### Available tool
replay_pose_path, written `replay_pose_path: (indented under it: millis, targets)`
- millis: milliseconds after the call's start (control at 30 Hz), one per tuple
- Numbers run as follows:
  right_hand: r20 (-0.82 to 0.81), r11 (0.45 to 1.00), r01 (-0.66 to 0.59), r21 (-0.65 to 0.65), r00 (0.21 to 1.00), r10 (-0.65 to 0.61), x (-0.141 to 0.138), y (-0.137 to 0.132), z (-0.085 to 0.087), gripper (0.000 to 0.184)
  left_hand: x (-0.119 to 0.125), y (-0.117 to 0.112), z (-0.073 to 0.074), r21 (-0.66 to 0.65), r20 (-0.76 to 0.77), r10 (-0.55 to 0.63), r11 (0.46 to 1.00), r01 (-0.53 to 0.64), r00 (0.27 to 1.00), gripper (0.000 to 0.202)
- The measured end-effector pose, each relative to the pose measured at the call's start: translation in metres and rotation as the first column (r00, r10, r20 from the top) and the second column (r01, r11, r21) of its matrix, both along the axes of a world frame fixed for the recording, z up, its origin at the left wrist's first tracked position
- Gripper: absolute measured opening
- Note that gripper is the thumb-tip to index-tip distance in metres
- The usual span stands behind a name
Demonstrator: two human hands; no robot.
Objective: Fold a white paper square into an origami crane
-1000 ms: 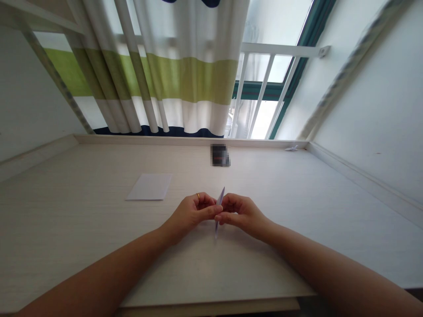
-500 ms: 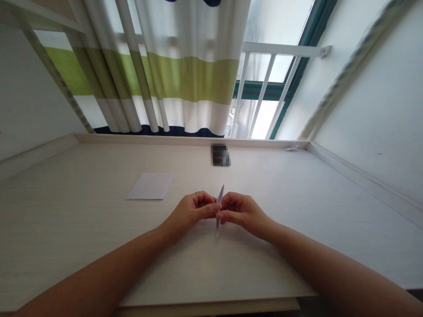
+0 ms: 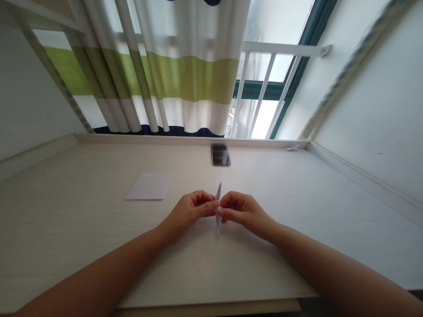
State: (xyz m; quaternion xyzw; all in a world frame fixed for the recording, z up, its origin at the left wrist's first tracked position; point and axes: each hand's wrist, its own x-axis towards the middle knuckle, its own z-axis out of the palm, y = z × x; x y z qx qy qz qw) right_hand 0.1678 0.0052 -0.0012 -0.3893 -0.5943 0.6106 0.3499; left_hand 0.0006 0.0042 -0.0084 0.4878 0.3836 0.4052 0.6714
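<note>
Between my two hands, above the middle of the desk, a folded piece of pale paper (image 3: 218,223) stands nearly on edge, so only its narrow side shows. My left hand (image 3: 200,206), with a gold ring on one finger, pinches it from the left between thumb and fingers. From the other side my right hand (image 3: 239,207) has its thumb and fingertips closed on the same paper. The fingertips of both hands almost meet at the paper's middle. Its exact folds cannot be made out.
A stack or sheet of white square paper (image 3: 150,186) lies on the pale desk (image 3: 82,229) left of my hands. A blurred-out dark object (image 3: 220,155) sits near the back ledge. A small white folded piece (image 3: 292,148) rests in the far right corner. Curtains hang behind.
The folded paper has tilted slightly more upright and shifted a little to the left. Both hands keep their grip and have barely moved.
</note>
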Motion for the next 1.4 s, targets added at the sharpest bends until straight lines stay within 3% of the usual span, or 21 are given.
replay_pose_path:
  millis: [433, 600, 833, 1000, 1167, 1233, 1300, 1367, 1400]
  targets:
    - [0.024, 0.999, 0.021, 0.026, 0.999, -0.022, -0.001, 0.001, 0.0, 0.015, -0.002, 0.002, -0.003, 0.031, -0.015, 0.06, 0.998, -0.059, 0.998, 0.025]
    - [0.053, 0.991, 0.088, 0.1, 0.994, -0.094, -0.001, 0.002, -0.006, 0.004, -0.002, 0.001, -0.003, 0.212, -0.115, 0.147, 0.97, -0.12, 0.982, 0.021]
    - [0.221, 0.942, 0.119, 0.312, 0.956, -0.194, -0.003, 0.002, -0.015, 0.014, 0.004, -0.01, -0.003, 0.456, -0.214, 0.137, 0.889, -0.025, 0.967, 0.02]
    - [0.286, 0.894, 0.131, 0.429, 0.919, -0.271, -0.003, -0.001, -0.01, 0.009, 0.005, -0.011, -0.007, 0.504, -0.165, 0.085, 0.864, 0.011, 0.983, 0.031]
    - [0.258, 0.793, 0.135, 0.594, 0.901, -0.348, -0.001, -0.006, -0.009, 0.012, 0.007, -0.014, -0.005, 0.486, -0.109, 0.041, 0.874, 0.018, 0.993, 0.043]
    - [0.253, 0.722, 0.1, 0.685, 0.896, -0.364, 0.001, -0.007, -0.01, 0.014, 0.008, -0.014, -0.002, 0.389, -0.023, 0.025, 0.921, -0.014, 0.999, 0.047]
    - [0.278, 0.626, 0.029, 0.78, 0.879, -0.388, 0.003, -0.007, -0.01, 0.016, 0.009, -0.011, 0.0, 0.245, 0.094, 0.082, 0.964, -0.103, 0.992, 0.041]
    - [0.323, 0.53, -0.063, 0.845, 0.851, -0.413, 0.005, -0.006, -0.01, 0.017, 0.009, -0.008, 0.0, 0.119, 0.084, 0.126, 0.984, -0.135, 0.988, 0.031]
    - [0.346, 0.488, -0.112, 0.865, 0.838, -0.422, 0.006, -0.006, -0.01, 0.018, 0.009, -0.006, -0.001, 0.063, 0.063, 0.079, 0.995, -0.083, 0.995, 0.028]
